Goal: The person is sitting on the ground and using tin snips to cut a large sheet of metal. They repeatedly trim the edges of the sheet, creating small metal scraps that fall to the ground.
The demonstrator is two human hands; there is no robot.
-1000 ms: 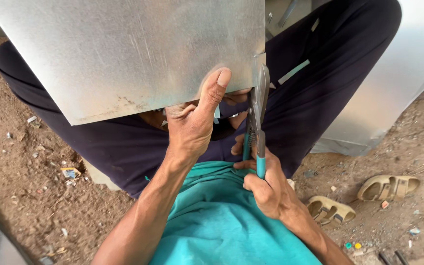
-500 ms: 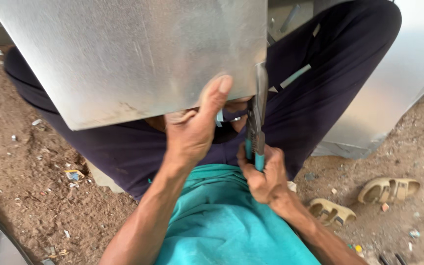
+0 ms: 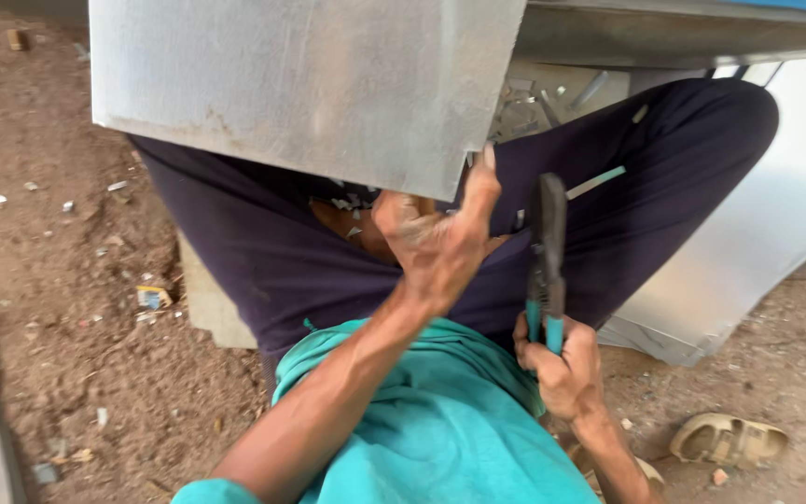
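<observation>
A flat grey metal sheet (image 3: 300, 89) is held over the lap, its lower right corner gripped by the left hand (image 3: 436, 238). The thumb is stretched up along the sheet's right edge, while the other fingers (image 3: 398, 210) are curled under the lower edge, so the hand is closed on the corner. A pair of tin snips (image 3: 547, 257) with dark blades and teal handles is held upright in the right hand (image 3: 562, 364), just right of the sheet's corner and apart from it. The right fingers are wrapped tightly round the two handles, which are squeezed together; the blades appear closed. Small metal offcuts (image 3: 534, 98) are seen lying beyond the sheet's right edge. A tan sandal (image 3: 729, 439) is seen on the dirt ground (image 3: 67, 280) at the lower right.
</observation>
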